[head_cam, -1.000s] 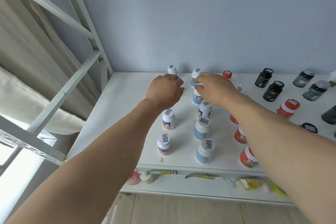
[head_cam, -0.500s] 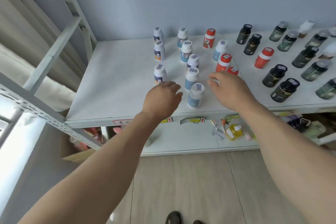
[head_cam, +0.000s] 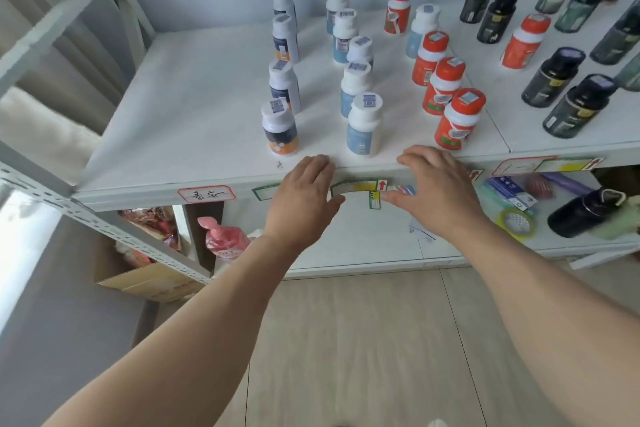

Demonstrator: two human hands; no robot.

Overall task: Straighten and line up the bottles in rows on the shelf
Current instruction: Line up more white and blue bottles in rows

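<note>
On shelf (head_cam: 207,107) — bottles (head_cam: 363,125) upright

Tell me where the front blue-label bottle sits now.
Head view: front blue-label bottle stands near the shelf edge, between the orange-label bottle and red-capped bottle.

Upright bottles (head_cam: 364,125) on white shelf (head_cam: 194,107), empty hands (head_cam: 304,191) below

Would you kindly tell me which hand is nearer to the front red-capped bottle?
The right hand: it sits just below and slightly left of the front red-capped bottle, at the shelf edge. The left hand is farther left, beyond the front blue bottle.
</note>
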